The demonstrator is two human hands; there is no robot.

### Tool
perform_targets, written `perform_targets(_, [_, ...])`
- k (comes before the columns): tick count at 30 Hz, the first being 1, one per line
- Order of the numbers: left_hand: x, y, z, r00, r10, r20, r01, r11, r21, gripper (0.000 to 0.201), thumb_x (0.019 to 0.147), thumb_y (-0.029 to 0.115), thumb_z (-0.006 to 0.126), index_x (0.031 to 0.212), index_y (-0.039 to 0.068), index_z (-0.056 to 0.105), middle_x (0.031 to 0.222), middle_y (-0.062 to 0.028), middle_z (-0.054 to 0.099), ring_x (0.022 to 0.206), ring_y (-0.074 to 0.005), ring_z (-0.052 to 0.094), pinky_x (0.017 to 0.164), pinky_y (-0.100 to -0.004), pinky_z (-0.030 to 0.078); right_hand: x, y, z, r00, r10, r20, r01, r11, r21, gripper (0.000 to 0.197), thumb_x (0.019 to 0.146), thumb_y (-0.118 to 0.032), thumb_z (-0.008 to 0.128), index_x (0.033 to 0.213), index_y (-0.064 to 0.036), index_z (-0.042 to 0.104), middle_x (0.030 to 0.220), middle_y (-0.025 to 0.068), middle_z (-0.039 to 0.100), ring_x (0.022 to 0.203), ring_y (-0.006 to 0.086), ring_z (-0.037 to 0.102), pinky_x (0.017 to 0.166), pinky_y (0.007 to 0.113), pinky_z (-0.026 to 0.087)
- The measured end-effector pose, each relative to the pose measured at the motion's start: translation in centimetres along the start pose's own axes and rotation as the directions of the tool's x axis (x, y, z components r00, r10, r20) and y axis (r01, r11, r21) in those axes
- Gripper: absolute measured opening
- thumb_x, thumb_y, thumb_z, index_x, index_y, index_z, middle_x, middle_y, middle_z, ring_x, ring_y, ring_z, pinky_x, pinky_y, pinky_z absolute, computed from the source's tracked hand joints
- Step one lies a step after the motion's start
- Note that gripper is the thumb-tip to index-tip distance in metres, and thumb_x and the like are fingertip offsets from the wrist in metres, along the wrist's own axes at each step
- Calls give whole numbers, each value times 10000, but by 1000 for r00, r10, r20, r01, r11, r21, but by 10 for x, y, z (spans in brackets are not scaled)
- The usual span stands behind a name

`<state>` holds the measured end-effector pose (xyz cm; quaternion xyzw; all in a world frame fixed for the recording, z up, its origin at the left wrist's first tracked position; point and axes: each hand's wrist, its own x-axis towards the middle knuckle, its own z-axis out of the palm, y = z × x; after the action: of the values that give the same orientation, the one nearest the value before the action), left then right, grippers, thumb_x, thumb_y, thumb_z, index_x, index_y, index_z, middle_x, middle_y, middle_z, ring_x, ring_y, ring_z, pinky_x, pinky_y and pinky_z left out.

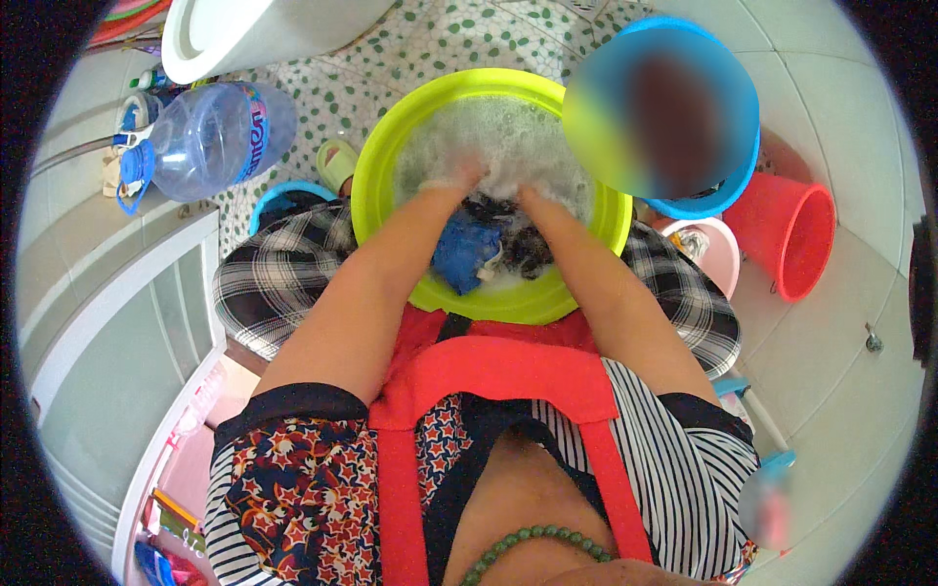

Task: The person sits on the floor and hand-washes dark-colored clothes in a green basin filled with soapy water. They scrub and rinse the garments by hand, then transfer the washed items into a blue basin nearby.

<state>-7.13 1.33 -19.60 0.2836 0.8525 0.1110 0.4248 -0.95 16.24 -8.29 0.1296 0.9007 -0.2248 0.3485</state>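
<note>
Both my forearms reach down into a lime-green basin filled with soapy water and thick white foam. My left hand dips into the suds near the basin's middle, its fingers hidden. Close beside it, my right hand is also sunk in the foam, so its grip does not show. Between my wrists and nearer to me lie wet clothes: a bunched blue cloth and a dark patterned cloth, both partly under water. Whether either hand holds cloth is hidden.
The basin sits between my knees. A large clear water bottle lies at left. Far right are a blue tub with blurred contents, a red bucket and a pink container. A white bin stands at far left.
</note>
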Motion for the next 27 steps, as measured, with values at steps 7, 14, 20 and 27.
perform_targets(7, [18, 41, -90, 964, -218, -150, 166, 941, -296, 456, 915, 341, 445, 1232, 26, 535, 1258, -180, 533, 1142, -310, 507, 976, -419, 377, 62, 47, 0, 990, 129, -59, -93, 907, 412, 458, 834, -379, 577, 1144, -43, 593, 1095, 214, 598, 1005, 348, 573, 904, 431, 434])
perform_targets(14, [-43, 58, -133, 869, -280, -409, -37, 786, -618, 540, 834, 503, 527, 1091, 36, 614, 1112, -216, 599, 1032, -350, 567, 884, -439, 421, -33, -13, -40, 811, 110, -575, 277, 793, 542, 445, 818, -441, 593, 976, -29, 653, 984, 215, 631, 981, 378, 581, 843, 457, 444])
perform_targets(20, [-91, 93, -49, 627, -151, -764, 103, 988, -111, 365, 839, 344, 581, 1149, 152, 591, 1279, -125, 461, 1182, -380, 401, 960, -566, 315, -32, -22, 19, 607, 76, -791, 233, 935, 268, 370, 866, -349, 550, 1158, -126, 595, 1224, 151, 524, 1052, 371, 512, 908, 457, 392])
perform_targets(27, [-101, 77, -13, 717, -44, -696, 77, 997, 16, 351, 815, 193, 536, 1163, 148, 545, 1258, -124, 442, 1199, -374, 375, 963, -574, 287, -33, -9, 73, 792, -11, -611, 264, 908, 326, 448, 859, -221, 519, 1292, -116, 477, 1328, 162, 430, 1161, 419, 425, 983, 512, 347])
